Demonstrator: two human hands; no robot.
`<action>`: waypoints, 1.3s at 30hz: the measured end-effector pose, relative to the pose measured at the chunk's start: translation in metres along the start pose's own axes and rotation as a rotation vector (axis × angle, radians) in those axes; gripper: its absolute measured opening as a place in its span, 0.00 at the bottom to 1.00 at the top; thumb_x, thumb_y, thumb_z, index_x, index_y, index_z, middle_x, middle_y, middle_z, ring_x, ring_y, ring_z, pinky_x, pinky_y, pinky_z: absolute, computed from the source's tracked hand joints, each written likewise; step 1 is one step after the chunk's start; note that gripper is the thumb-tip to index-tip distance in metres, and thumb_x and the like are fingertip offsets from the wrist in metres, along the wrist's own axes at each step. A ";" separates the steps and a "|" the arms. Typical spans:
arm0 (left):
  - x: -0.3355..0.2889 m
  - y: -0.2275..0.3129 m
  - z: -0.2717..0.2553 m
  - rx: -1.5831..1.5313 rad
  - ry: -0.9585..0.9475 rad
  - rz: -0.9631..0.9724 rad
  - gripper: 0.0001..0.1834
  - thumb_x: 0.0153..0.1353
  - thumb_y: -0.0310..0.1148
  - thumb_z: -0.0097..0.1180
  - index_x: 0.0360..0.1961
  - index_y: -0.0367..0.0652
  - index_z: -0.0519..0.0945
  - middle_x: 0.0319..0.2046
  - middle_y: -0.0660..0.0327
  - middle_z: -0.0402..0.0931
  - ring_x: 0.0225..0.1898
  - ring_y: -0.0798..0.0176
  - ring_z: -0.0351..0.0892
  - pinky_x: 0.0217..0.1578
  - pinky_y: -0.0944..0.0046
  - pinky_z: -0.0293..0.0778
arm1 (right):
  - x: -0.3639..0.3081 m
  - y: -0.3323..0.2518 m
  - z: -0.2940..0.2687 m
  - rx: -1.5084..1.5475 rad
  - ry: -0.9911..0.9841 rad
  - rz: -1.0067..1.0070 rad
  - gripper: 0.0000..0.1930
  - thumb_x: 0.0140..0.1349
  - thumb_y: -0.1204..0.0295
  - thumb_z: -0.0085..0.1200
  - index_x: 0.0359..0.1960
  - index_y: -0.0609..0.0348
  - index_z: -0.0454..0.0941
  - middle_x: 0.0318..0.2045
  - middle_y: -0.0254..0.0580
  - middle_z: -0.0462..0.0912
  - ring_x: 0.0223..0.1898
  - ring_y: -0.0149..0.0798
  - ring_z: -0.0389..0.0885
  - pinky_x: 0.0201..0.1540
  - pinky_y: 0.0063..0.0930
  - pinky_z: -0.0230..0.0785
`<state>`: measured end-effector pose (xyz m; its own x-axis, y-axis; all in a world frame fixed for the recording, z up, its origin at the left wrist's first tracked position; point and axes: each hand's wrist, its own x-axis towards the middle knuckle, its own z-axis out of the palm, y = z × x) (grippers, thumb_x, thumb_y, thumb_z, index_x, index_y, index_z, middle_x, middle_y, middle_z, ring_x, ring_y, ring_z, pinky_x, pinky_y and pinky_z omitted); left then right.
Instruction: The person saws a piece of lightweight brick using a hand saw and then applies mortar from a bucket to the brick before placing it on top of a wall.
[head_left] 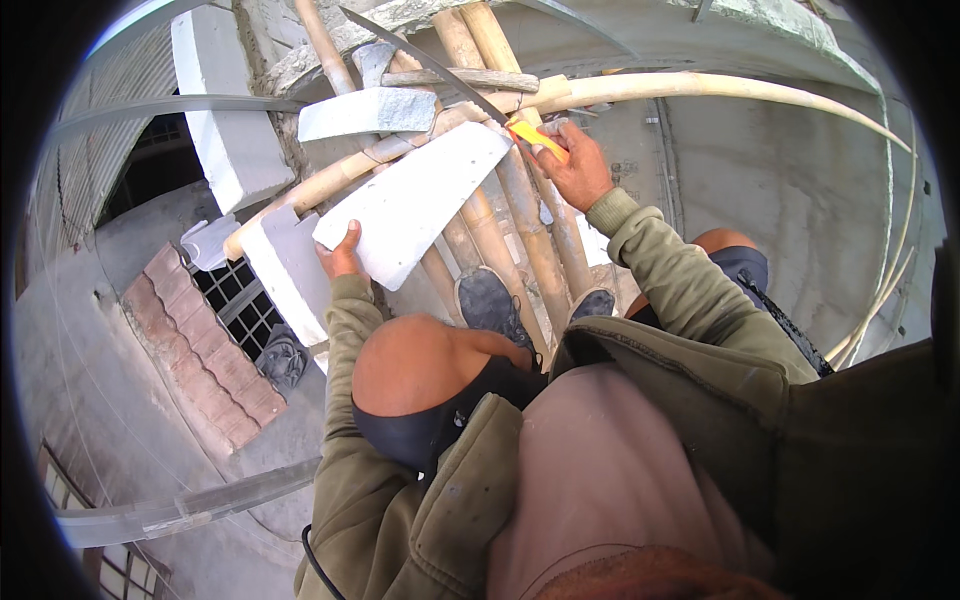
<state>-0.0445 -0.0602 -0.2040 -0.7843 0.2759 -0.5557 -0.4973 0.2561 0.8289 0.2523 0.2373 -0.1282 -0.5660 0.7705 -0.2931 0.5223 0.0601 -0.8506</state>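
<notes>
My left hand (343,252) grips the lower left edge of a white wedge-shaped lightweight block (420,200), thumb on top. That block lies tilted across several bamboo poles. In my right hand (578,172) is the yellow-orange handle of a handsaw (440,68), fingers wrapped round it. The long dark blade points up and left, past the block's upper right corner. Whether it touches the block I cannot tell. Beyond the block, a hatchet (455,78) with a wooden handle lies on the bamboo, beside a smaller pale block (367,112).
A curved bamboo pole (690,86) crosses the scaffold. Another white block (285,265) stands left of my left hand. My shoes (492,305) rest on the bamboo. Far below at left are a tiled ledge (205,350) and a barred opening (240,300). A grey wall curves at right.
</notes>
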 end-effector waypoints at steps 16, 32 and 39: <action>-0.068 0.040 0.138 1.559 -0.456 0.732 0.68 0.33 0.51 0.80 0.79 0.68 0.57 0.74 0.37 0.50 0.76 0.26 0.47 0.73 0.22 0.29 | -0.032 0.009 0.009 -0.066 0.207 -0.114 0.15 0.67 0.66 0.57 0.49 0.64 0.78 0.28 0.65 0.82 0.34 0.70 0.82 0.37 0.57 0.73; -0.093 0.027 0.078 1.505 -0.365 0.610 0.70 0.32 0.45 0.81 0.80 0.69 0.54 0.75 0.36 0.49 0.77 0.30 0.45 0.67 0.27 0.43 | -0.126 0.042 0.051 -0.514 -0.510 -0.141 0.36 0.64 0.74 0.51 0.71 0.81 0.52 0.48 0.71 0.78 0.51 0.67 0.79 0.56 0.53 0.70; -0.096 0.024 0.081 1.461 -0.375 0.603 0.70 0.32 0.45 0.81 0.80 0.69 0.55 0.75 0.37 0.49 0.76 0.31 0.46 0.67 0.28 0.44 | -0.109 0.060 0.039 -0.542 -0.661 -0.085 0.40 0.62 0.71 0.58 0.68 0.84 0.49 0.40 0.70 0.84 0.41 0.64 0.85 0.46 0.55 0.76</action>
<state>0.0484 -0.0053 -0.1359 -0.4856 0.7988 -0.3552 0.7609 0.5862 0.2782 0.3205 0.1322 -0.1638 -0.7844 0.2314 -0.5754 0.5985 0.5258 -0.6044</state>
